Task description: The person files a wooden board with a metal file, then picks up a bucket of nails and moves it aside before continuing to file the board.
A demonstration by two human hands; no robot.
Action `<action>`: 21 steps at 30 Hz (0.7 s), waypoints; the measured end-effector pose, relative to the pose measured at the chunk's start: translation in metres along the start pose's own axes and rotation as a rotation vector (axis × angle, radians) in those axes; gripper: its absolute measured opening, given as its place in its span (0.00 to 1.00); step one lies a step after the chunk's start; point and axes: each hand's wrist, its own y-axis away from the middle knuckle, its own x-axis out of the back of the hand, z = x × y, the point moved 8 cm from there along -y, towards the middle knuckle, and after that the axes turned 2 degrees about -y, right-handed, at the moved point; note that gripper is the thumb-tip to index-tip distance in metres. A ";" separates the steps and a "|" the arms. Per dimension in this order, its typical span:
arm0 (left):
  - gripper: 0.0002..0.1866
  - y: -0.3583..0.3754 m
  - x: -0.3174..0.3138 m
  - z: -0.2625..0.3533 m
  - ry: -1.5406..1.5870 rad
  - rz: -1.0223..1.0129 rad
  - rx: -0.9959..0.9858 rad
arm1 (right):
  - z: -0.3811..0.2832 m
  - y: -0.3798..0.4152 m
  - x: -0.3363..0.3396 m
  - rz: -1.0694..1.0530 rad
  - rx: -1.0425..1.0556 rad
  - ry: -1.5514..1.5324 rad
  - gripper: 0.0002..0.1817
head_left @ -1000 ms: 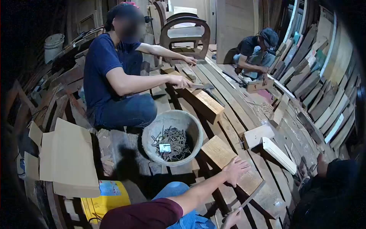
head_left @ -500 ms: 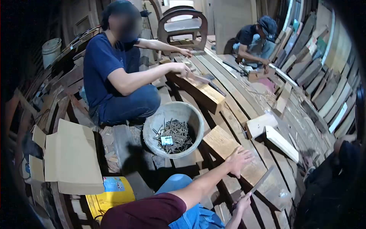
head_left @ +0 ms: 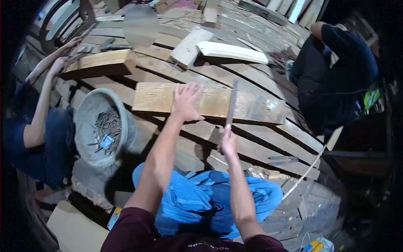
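Note:
A thick wooden block (head_left: 256, 103) lies crosswise before me on the slatted planks. My left hand (head_left: 185, 102) rests flat on it, left of its middle, with the fingers spread. My right hand (head_left: 228, 143) is closed around the near end of a long, flat grey metal blade (head_left: 233, 98), its handle mostly hidden in my fist. The blade points away from me and lies across the top of the block, to the right of my left hand.
A bucket of nails (head_left: 98, 98) stands at the left, beside a seated person working on another block (head_left: 103, 63). A hammer (head_left: 113, 45) lies behind that block. Pale wood pieces (head_left: 191, 48) lie beyond mine. Another person (head_left: 336, 75) sits at the right. Pliers (head_left: 283, 160) lie nearer me.
My view has swung right and down, so the bucket and the seated person now appear farther left. My left hand stays on the block and my right hand keeps the blade across it.

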 end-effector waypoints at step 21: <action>0.64 -0.005 -0.003 0.001 -0.069 -0.021 0.032 | -0.012 -0.002 0.003 -0.059 -0.061 -0.079 0.31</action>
